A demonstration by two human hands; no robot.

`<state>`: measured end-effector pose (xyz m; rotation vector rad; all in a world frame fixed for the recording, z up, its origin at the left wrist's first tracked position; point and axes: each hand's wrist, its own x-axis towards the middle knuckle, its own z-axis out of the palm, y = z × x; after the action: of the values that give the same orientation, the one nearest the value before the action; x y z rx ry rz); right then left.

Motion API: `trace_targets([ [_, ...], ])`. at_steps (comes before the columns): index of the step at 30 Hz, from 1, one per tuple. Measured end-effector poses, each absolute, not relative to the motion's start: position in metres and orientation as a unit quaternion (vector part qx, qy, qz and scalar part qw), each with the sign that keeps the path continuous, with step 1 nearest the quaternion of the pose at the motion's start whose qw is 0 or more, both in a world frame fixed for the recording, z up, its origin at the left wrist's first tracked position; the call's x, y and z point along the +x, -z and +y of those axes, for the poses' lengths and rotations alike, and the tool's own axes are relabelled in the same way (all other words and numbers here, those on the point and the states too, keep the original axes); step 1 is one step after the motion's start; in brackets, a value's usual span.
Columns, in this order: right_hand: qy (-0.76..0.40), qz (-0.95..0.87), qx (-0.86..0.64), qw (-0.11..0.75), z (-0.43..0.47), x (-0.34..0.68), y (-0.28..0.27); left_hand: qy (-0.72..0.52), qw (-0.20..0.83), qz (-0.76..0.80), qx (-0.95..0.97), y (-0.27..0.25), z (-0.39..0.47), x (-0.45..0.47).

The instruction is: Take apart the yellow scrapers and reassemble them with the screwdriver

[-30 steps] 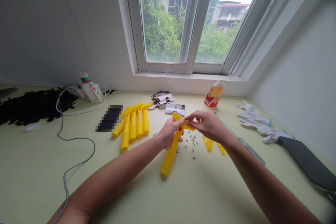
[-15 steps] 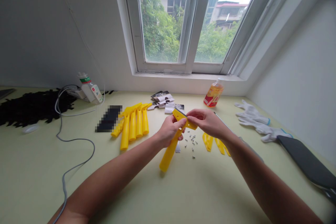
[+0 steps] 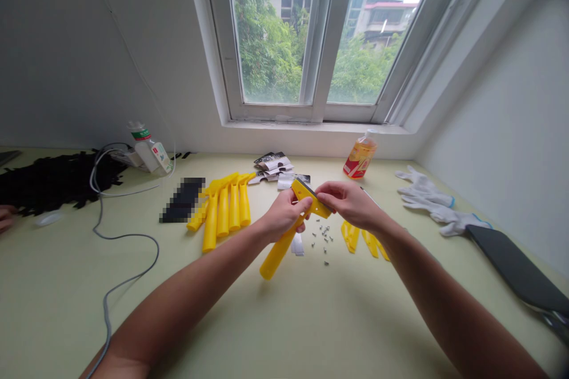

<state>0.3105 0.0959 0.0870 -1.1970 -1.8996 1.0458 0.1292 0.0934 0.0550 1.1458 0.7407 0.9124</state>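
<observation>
A yellow scraper (image 3: pixel 278 256) is held above the table, its handle slanting down toward me. My left hand (image 3: pixel 283 214) is closed round its neck, thumb lying on the head. A dark strip (image 3: pixel 306 188) runs along the head's top edge. At the right end of that head, my right hand (image 3: pixel 351 200) pinches the edge; its fingertips partly hide what they grip. Several small screws (image 3: pixel 326 237) lie scattered below the hands, beside some white slips (image 3: pixel 297 245). Flat yellow pieces (image 3: pixel 351 238) rest under my right wrist.
Several yellow scraper handles (image 3: pixel 222 213) lie left of my hands. Behind are printed cards (image 3: pixel 272 166) and an orange drink bottle (image 3: pixel 360 155). White gloves (image 3: pixel 424 195) and a dark flat object (image 3: pixel 515 266) lie right. A grey cable (image 3: pixel 120 237), black strips (image 3: pixel 57 183) and another person's hand (image 3: pixel 5 217) are left.
The scraper has tilted, its handle end swinging left and slightly up, showing more of the dark strip. Both hands keep their hold. Another person's hand has appeared at the left edge.
</observation>
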Motion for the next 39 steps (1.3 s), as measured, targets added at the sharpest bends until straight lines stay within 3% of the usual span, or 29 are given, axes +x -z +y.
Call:
trace_targets([
  [7, -0.372, -0.723, -0.466, 0.348, 0.098, 0.309, -0.087, -0.405, 0.680, 0.323, 0.519, -0.064, 0.096, 0.124],
  [10, -0.299, -0.732, -0.498, 0.357, 0.103, 0.306, -0.075, -0.440, 0.662, 0.328, 0.511, -0.079, 0.104, 0.107],
  [17, -0.166, -0.870, -0.420, 0.197, 0.088, 0.255, -0.024, -0.517, 0.619, 0.326, 0.493, -0.103, 0.123, 0.072],
  [26, -0.031, -0.906, -0.402, 0.130, 0.076, 0.230, -0.006, -0.524, 0.626, 0.317, 0.483, -0.103, 0.123, 0.075],
  [34, 0.023, -0.917, -0.375, 0.132, 0.071, 0.223, -0.001, -0.518, 0.628, 0.319, 0.484, -0.101, 0.122, 0.075],
  [39, 0.016, -0.906, -0.379, 0.189, 0.077, 0.232, -0.016, -0.496, 0.643, 0.330, 0.480, -0.100, 0.119, 0.078],
])
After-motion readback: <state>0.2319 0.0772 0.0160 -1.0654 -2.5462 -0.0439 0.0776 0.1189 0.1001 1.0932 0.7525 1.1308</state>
